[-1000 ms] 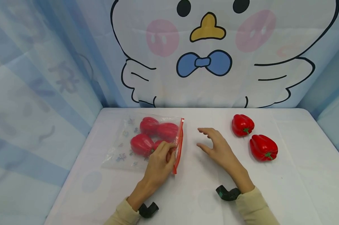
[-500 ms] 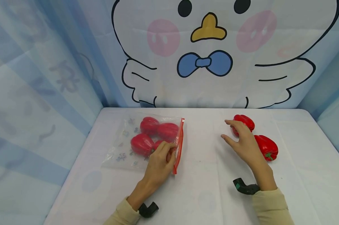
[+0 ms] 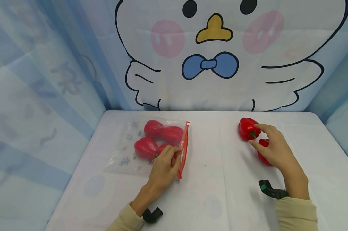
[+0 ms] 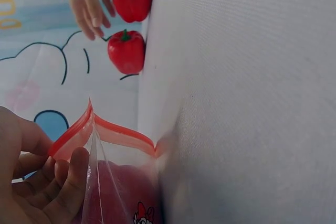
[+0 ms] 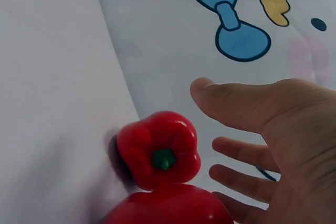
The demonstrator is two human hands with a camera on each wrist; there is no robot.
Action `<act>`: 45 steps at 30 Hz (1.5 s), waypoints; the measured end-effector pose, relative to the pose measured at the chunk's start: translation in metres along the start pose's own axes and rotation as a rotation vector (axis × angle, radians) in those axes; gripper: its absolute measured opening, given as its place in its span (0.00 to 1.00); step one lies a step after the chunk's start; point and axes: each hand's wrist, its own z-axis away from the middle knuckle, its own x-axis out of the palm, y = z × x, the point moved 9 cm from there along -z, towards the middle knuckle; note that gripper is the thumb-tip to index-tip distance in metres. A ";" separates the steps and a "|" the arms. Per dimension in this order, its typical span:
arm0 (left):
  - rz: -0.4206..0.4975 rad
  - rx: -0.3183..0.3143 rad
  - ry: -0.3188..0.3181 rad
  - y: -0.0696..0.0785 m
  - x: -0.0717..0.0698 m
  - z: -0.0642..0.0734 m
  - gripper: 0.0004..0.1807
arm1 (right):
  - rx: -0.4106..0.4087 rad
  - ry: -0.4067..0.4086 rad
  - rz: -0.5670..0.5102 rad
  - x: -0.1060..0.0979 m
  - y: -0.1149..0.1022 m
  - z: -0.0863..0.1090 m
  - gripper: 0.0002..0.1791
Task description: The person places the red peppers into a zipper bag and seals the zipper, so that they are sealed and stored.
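Left of centre, the clear bag [image 3: 117, 158] lies with red peppers [image 3: 145, 149] inside, its red-edged mouth [image 3: 185, 141] pinched in your left hand [image 3: 165, 164]. At right sits the far pepper [image 3: 246, 129], then your right hand [image 3: 274, 149] over the near pepper [image 3: 264, 158], thumb and fingers spread, holding nothing. The step looks like picking one up, so next likely calls for closing round it.
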 end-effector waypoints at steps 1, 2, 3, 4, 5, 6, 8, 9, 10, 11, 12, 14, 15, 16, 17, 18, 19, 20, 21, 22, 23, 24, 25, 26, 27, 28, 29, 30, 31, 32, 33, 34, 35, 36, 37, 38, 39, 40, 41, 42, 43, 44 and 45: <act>0.001 -0.003 -0.002 0.000 0.000 0.000 0.13 | 0.012 -0.016 0.008 0.000 0.004 0.000 0.43; 0.000 -0.005 -0.003 0.000 0.000 0.000 0.13 | 0.026 -0.033 0.017 0.000 0.008 0.001 0.43; -0.001 -0.008 -0.005 0.000 0.000 0.000 0.13 | 0.041 -0.053 0.025 0.000 0.012 0.001 0.44; -0.001 -0.011 -0.008 -0.001 0.001 0.000 0.13 | 0.054 -0.070 0.030 0.000 0.016 0.002 0.45; -0.001 -0.014 -0.011 -0.001 0.001 0.000 0.13 | 0.067 -0.085 0.031 0.000 0.019 0.003 0.46; -0.001 -0.016 -0.012 -0.001 0.001 0.000 0.13 | 0.078 -0.097 0.031 -0.001 0.023 0.004 0.48; -0.002 -0.017 -0.013 -0.001 0.001 0.001 0.13 | 0.102 -0.125 0.030 -0.002 0.030 0.006 0.51; -0.003 -0.017 -0.013 -0.001 0.001 0.001 0.13 | 0.115 -0.140 0.025 -0.003 0.034 0.008 0.53; -0.003 -0.017 -0.013 -0.001 0.001 0.001 0.13 | 0.128 -0.156 0.018 -0.003 0.037 0.009 0.55; -0.003 -0.015 -0.013 -0.001 0.001 0.001 0.13 | 0.142 -0.175 0.007 -0.003 0.041 0.010 0.56; -0.003 -0.013 -0.011 -0.001 0.001 0.001 0.13 | 0.153 -0.193 -0.005 -0.003 0.045 0.011 0.58; -0.003 -0.013 -0.011 -0.001 0.001 0.001 0.13 | 0.180 -0.232 -0.044 -0.002 0.053 0.014 0.60; -0.003 -0.011 -0.011 -0.001 0.001 0.001 0.13 | 0.195 -0.249 -0.065 -0.002 0.057 0.016 0.61; -0.002 -0.008 -0.010 -0.001 0.001 0.001 0.13 | 0.208 -0.265 -0.088 -0.002 0.061 0.018 0.61; -0.002 -0.008 -0.010 0.000 0.001 0.001 0.13 | 0.218 -0.276 -0.109 -0.002 0.065 0.020 0.62; -0.001 -0.006 -0.009 0.000 0.001 0.001 0.13 | 0.227 -0.286 -0.130 -0.002 0.069 0.022 0.62; -0.001 -0.006 -0.010 0.000 0.001 0.001 0.13 | 0.235 -0.293 -0.150 -0.002 0.073 0.024 0.62; -0.001 -0.006 -0.010 0.000 0.001 0.001 0.12 | 0.240 -0.299 -0.166 -0.002 0.076 0.026 0.62; -0.001 -0.006 -0.010 0.000 0.001 0.001 0.13 | 0.243 -0.303 -0.180 -0.002 0.079 0.028 0.62; -0.002 -0.007 -0.011 0.000 0.001 0.001 0.13 | 0.246 -0.308 -0.197 -0.002 0.082 0.030 0.61; -0.002 -0.010 -0.013 0.000 0.001 0.001 0.13 | 0.246 -0.312 -0.214 -0.002 0.084 0.031 0.61; -0.002 -0.013 -0.015 0.000 0.001 0.001 0.13 | 0.247 -0.317 -0.229 -0.002 0.086 0.033 0.60; -0.002 -0.018 -0.017 0.000 0.001 0.001 0.13 | 0.248 -0.321 -0.240 -0.001 0.088 0.034 0.59; -0.001 -0.022 -0.020 0.000 0.001 0.001 0.14 | 0.248 -0.325 -0.254 -0.001 0.090 0.034 0.58; -0.001 -0.026 -0.022 0.000 0.001 0.001 0.14 | 0.248 -0.330 -0.266 0.000 0.092 0.035 0.57; -0.001 -0.029 -0.024 0.000 0.001 0.001 0.14 | 0.250 -0.334 -0.278 0.000 0.094 0.036 0.57; -0.001 -0.030 -0.025 0.000 0.001 0.001 0.14 | 0.252 -0.338 -0.287 0.001 0.095 0.037 0.56; -0.002 -0.031 -0.026 0.000 0.001 0.001 0.14 | 0.254 -0.340 -0.296 0.002 0.097 0.037 0.55; -0.002 -0.032 -0.027 -0.001 0.001 0.001 0.14 | 0.257 -0.341 -0.308 0.003 0.099 0.038 0.55; -0.003 -0.031 -0.027 -0.001 0.002 0.001 0.13 | 0.258 -0.341 -0.318 0.004 0.101 0.038 0.54; -0.005 -0.030 -0.027 -0.001 0.002 0.001 0.13 | 0.260 -0.340 -0.324 0.005 0.103 0.039 0.54; -0.006 -0.030 -0.027 -0.001 0.002 0.001 0.13 | 0.262 -0.339 -0.328 0.006 0.105 0.039 0.53; -0.007 -0.030 -0.028 -0.001 0.002 0.001 0.13 | 0.263 -0.338 -0.334 0.007 0.107 0.039 0.53; -0.006 -0.030 -0.028 -0.001 0.002 0.001 0.13 | 0.262 -0.336 -0.339 0.008 0.109 0.039 0.53; -0.005 -0.030 -0.029 -0.001 0.001 0.001 0.13 | 0.262 -0.336 -0.342 0.008 0.110 0.039 0.52; -0.005 -0.030 -0.029 -0.001 0.001 0.001 0.13 | 0.265 -0.335 -0.343 0.009 0.112 0.040 0.52; -0.005 -0.030 -0.029 -0.001 0.001 0.001 0.13 | 0.266 -0.335 -0.347 0.010 0.114 0.040 0.52; -0.004 -0.029 -0.030 -0.001 0.001 0.001 0.13 | 0.267 -0.336 -0.349 0.010 0.116 0.040 0.51; -0.003 -0.028 -0.030 -0.001 0.001 0.001 0.13 | 0.269 -0.335 -0.355 0.011 0.117 0.040 0.51; -0.003 -0.027 -0.030 -0.001 0.002 0.001 0.13 | 0.271 -0.335 -0.359 0.012 0.119 0.040 0.51; -0.002 -0.026 -0.031 -0.001 0.002 0.001 0.13 | 0.273 -0.335 -0.362 0.012 0.120 0.041 0.50; -0.001 -0.025 -0.030 -0.001 0.002 0.001 0.13 | 0.275 -0.334 -0.366 0.012 0.122 0.041 0.49; 0.000 -0.024 -0.030 -0.001 0.002 0.001 0.13 | 0.275 -0.333 -0.371 0.013 0.124 0.041 0.48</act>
